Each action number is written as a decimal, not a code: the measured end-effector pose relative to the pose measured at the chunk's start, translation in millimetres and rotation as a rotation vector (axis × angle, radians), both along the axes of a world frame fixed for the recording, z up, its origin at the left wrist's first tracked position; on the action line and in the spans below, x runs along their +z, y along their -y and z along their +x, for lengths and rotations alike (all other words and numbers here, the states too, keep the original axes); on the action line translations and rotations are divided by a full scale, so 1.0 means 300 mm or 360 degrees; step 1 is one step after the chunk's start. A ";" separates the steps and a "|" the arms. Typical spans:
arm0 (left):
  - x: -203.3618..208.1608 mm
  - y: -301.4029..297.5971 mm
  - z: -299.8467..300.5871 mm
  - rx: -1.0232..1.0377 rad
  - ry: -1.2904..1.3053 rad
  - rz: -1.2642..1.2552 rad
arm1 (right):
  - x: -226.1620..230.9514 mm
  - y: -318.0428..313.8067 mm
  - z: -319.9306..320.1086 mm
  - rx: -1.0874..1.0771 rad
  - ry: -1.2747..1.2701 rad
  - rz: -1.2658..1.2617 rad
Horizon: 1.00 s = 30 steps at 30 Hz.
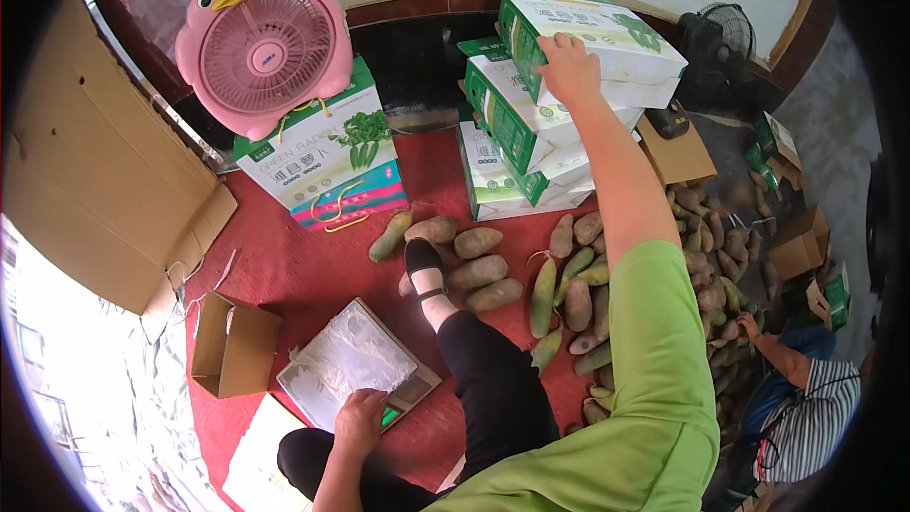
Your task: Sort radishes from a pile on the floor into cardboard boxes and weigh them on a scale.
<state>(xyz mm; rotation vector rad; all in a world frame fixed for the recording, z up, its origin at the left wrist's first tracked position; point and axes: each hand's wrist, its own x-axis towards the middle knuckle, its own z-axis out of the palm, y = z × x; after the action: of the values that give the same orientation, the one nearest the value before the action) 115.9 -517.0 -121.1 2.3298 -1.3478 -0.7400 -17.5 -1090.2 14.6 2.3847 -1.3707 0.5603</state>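
Observation:
My right hand point(572, 74) is stretched out to the top of a stack, its fingers bent over the left part of the uppermost green and white carton point(616, 47). Beneath it more cartons point(507, 104) of the same kind are piled a little askew. My left hand point(358, 422) is at the near edge of a flat weighing scale point(422, 384), beside its lit green display. Its fingers are drawn together, and what they hold, if anything, is hidden. A crumpled clear plastic sheet point(355, 351) covers the scale's platform.
Earthy radishes point(479, 272) lie around my shoe on the red floor covering point(275, 265), with a larger heap point(706, 299) at right. A pink fan point(267, 59) stands on another carton point(318, 156). An open cardboard box point(232, 351) is left of the scale. A co-worker point(806, 398) reaches into the heap.

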 end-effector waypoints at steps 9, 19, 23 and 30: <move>0.015 -0.018 -0.009 -0.0016 0.0012 -0.0041 | -0.017 -0.127 -0.242 0.0193 0.0015 -0.0342; 0.022 -0.036 -0.004 -0.0047 0.0036 -0.0050 | -0.046 -0.224 -0.242 0.0364 0.0584 0.0331; 0.014 -0.030 0.011 -0.0039 0.0032 0.0001 | -0.114 -0.157 -0.052 0.0398 0.0700 0.0629; -0.002 -0.022 0.053 0.0057 -0.0050 0.0155 | -0.189 0.058 0.231 0.0261 0.1161 0.1331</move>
<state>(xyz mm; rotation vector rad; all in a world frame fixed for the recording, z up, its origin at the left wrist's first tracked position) 131.9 -510.3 -121.6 2.4004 -1.2798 -0.8453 51.7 -1107.7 -42.1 3.1359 -2.0133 1.1725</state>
